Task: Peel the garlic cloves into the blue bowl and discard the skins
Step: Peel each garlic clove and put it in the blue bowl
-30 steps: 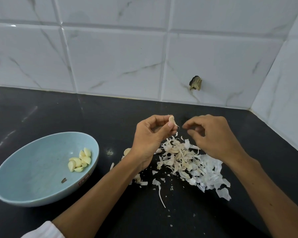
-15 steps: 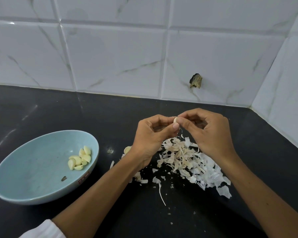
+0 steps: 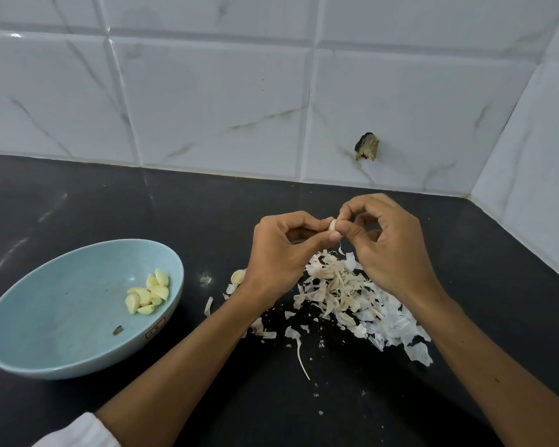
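A pale garlic clove is pinched between my left hand and my right hand, both held above the black counter. Right below the hands lies a heap of white and tan garlic skins. The blue bowl stands at the left, tilted, with several peeled cloves inside near its right wall. An unpeeled clove lies on the counter beside my left wrist, partly hidden by it.
The black counter meets a white marble-tile wall at the back and right. A small dark hole marks the tile. Loose skin scraps are scattered toward the front of the counter.
My right hand has moved left from a gap apart to meet my left hand, and its fingertips now pinch the clove. The bowl and skins have not moved.
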A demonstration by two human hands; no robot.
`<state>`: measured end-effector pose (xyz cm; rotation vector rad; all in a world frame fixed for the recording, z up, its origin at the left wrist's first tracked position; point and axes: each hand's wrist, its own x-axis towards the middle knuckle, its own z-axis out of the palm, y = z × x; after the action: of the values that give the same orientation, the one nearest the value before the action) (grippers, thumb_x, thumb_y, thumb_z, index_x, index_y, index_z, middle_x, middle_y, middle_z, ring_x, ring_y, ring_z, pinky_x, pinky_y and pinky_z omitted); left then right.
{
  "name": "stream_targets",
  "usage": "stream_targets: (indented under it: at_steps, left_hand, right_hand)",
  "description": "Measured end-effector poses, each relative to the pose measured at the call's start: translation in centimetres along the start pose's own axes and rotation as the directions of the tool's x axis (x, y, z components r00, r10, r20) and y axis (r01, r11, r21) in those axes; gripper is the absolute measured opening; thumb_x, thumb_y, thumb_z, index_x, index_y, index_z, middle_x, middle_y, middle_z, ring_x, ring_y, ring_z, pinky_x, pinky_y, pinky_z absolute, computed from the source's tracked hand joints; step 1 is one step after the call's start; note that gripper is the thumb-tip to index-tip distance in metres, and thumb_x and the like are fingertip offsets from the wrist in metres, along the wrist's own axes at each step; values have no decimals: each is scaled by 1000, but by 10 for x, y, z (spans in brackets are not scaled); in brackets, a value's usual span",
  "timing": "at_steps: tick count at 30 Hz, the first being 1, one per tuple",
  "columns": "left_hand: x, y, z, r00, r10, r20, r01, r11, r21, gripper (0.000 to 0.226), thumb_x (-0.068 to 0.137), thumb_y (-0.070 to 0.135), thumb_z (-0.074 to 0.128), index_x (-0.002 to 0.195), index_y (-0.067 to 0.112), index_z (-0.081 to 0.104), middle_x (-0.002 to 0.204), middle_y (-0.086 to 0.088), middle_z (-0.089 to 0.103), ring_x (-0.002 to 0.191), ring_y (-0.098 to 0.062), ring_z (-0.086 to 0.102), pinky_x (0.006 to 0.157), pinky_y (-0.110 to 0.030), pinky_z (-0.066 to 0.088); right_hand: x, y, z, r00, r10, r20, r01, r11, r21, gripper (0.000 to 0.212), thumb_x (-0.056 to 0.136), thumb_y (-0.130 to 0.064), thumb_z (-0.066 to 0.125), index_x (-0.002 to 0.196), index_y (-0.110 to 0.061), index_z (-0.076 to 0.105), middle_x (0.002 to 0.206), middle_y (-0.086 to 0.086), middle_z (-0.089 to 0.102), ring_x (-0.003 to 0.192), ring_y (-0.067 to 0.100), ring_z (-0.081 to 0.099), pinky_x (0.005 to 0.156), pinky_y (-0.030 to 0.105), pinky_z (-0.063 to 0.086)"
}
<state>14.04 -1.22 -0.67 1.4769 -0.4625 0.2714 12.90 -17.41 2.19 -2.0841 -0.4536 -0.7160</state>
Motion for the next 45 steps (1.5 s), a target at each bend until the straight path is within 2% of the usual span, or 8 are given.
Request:
stream_targets:
  at_steps: [4, 14, 20, 26, 33, 37, 42, 45]
  left_hand:
    - [0, 2, 1, 1000, 22, 7, -22, 1000, 1, 19, 78, 5, 84, 94, 6, 76, 90, -6, 79, 83, -21, 77, 78, -31, 62]
    - [1, 5, 2, 999, 31, 39, -26, 993, -117, 22, 76, 6, 83, 96, 10, 73, 85, -2, 76, 77, -14, 72, 71, -24, 59]
    - [0, 2, 5, 998, -59, 28, 64, 965, -254, 28, 74, 14, 79, 99, 8, 70, 88, -7, 73, 73, -15, 69, 76, -28, 60]
    - [2, 4, 3, 984, -177, -28, 151, 902, -404, 28, 75, 17, 76, 101, 7, 70, 83, -3, 73, 72, -11, 70, 72, -21, 58]
    - [10, 7, -5, 935, -321, -148, 174, 782, -598, 24, 84, 10, 72, 107, 3, 71, 87, -2, 76, 78, -9, 69, 77, -18, 59]
    - [10, 6, -7, 933, -330, -143, 194, 798, -571, 16, 92, 5, 67, 106, 4, 73, 92, -4, 77, 83, -11, 70, 80, -20, 58]
    - [8, 5, -3, 941, -320, -111, 222, 831, -510, 18, 93, 6, 67, 109, 5, 75, 97, -6, 77, 90, -13, 70, 83, -21, 58]
    - [7, 5, -2, 943, -319, -91, 238, 842, -484, 18, 94, 5, 65, 109, 5, 75, 99, -8, 77, 97, -13, 71, 87, -24, 59]
  right_hand:
    - [1, 0, 0, 998, 25, 58, -28, 998, 54, 26, 92, -7, 67, 83, -31, 62, 99, -12, 54, 83, 10, 57, 75, 39, 57]
    - [0, -4, 1, 995, -29, 94, 25, 999, 47, 34, 95, -4, 61, 84, -36, 57, 99, -10, 51, 89, 10, 54, 77, 30, 54]
    - [1, -3, -2, 988, -41, 149, 31, 997, 67, 30, 95, -3, 61, 83, -31, 59, 98, -5, 53, 88, 12, 56, 75, 13, 47]
    - [0, -2, -2, 969, -96, 227, 87, 995, 51, 20, 92, 6, 61, 85, -13, 63, 94, 1, 55, 86, 5, 55, 76, 12, 45]
    - [3, 3, -9, 961, -107, 254, 124, 991, -51, 24, 89, 9, 63, 81, -13, 62, 88, -1, 58, 80, 6, 54, 71, 11, 41]
    - [5, 8, -12, 979, -100, 179, 125, 983, -131, 12, 87, -4, 75, 81, -13, 71, 80, -7, 69, 73, 10, 64, 66, 23, 52]
    - [6, 5, -19, 984, -32, 173, 51, 993, -109, 13, 73, -21, 90, 75, -16, 78, 64, -12, 70, 58, 0, 67, 57, 8, 49]
    - [7, 13, -18, 977, -38, 208, 81, 976, -201, 8, 81, -11, 84, 84, -18, 80, 72, -15, 71, 67, 2, 66, 64, 10, 50]
